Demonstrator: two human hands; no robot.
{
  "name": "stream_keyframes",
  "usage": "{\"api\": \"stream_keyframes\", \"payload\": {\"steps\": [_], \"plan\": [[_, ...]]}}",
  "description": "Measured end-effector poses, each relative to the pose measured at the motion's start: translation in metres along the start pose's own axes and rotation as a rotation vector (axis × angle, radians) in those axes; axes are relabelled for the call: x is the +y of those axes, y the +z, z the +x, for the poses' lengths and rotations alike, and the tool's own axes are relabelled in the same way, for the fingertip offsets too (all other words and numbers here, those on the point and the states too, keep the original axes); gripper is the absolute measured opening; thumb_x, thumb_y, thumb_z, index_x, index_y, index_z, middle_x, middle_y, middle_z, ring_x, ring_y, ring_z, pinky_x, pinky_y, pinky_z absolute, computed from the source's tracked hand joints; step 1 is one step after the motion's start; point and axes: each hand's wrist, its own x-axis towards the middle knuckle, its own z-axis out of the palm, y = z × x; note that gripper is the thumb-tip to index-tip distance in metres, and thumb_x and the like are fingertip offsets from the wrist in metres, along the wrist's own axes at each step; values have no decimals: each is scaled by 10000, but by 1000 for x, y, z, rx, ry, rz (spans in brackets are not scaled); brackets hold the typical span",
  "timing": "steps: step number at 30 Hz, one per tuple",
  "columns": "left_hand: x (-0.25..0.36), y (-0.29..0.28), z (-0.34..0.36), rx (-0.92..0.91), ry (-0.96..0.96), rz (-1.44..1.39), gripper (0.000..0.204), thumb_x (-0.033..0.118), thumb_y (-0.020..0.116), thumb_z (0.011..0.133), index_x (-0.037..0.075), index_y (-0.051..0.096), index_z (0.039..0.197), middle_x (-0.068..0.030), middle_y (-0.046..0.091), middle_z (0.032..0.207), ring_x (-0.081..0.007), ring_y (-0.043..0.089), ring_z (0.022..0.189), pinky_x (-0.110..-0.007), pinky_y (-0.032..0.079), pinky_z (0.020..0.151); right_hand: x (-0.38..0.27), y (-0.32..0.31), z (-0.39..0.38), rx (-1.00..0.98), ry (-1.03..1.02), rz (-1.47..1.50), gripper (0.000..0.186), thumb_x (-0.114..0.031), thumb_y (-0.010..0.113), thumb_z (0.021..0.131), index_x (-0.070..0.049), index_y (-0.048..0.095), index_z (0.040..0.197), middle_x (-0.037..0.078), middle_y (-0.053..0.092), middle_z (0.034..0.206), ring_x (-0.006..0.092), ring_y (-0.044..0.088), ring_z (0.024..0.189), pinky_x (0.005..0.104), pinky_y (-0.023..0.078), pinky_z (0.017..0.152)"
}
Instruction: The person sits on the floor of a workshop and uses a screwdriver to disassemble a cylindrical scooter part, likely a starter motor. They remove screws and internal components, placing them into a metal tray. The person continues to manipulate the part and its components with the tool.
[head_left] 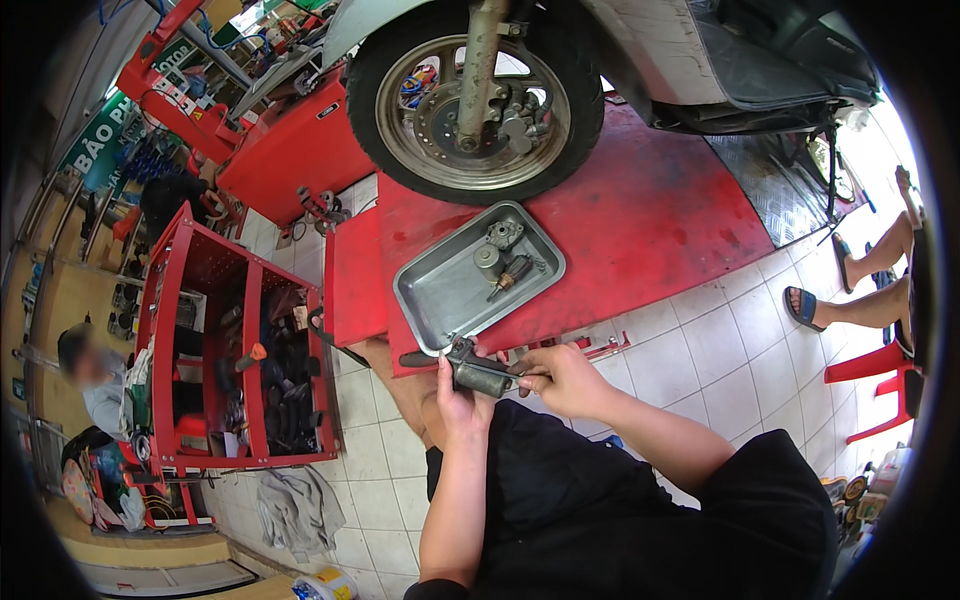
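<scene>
My left hand (462, 400) is wrapped round a dark metal carburetor-like part (480, 377) just below the metal tray (430, 300). My right hand (560, 378) is closed at the part's right end, pinching something thin that I cannot make out clearly. The tray rests on a red platform and holds a small round metal fitting (503, 236), a cylinder (488, 263) and a darker fitting with a short stem (515, 272).
A scooter's front wheel (388, 140) stands on the red platform (650, 220). At left are a red tool cart (250, 360), two people (100, 390) and a grey cloth (295, 510). At right are a seated person's sandalled feet (810, 310) and red stools (865, 370).
</scene>
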Motion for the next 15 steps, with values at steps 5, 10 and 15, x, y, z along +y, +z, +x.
{"api": "stream_keyframes", "payload": {"steps": [5, 10, 15], "plan": [[1, -6, 0, 2, 19, -9, 490, 438, 522, 1019, 28, 490, 1284, -117, 572, 1202, -232, 587, 1012, -526, 462, 1019, -7, -5, 3, -100, 145, 76, 164, 35, 645, 869, 91, 674, 1020, 221, 728, 831, 304, 746, 814, 384, 553, 755], [-1, -9, 0, 33, 52, -36, 447, 366, 576, 1006, 30, 494, 1288, -115, 579, 1179, -232, 588, 1025, -521, 478, 1007, -14, -3, 5, -26, 69, -44, 216, 15, 699, 842, 83, 619, 1030, 233, 719, 844, 347, 732, 863, 401, 550, 777], [-11, -21, -2, 152, 142, 95, 411, 207, 680, 953, 0, 507, 1262, -113, 586, 1069, -239, 590, 1009, -506, 508, 975, -6, -4, 11, -63, -7, -155, 306, -9, 730, 819, 69, 590, 1080, 255, 704, 918, 414, 700, 919, 455, 546, 800]]}}
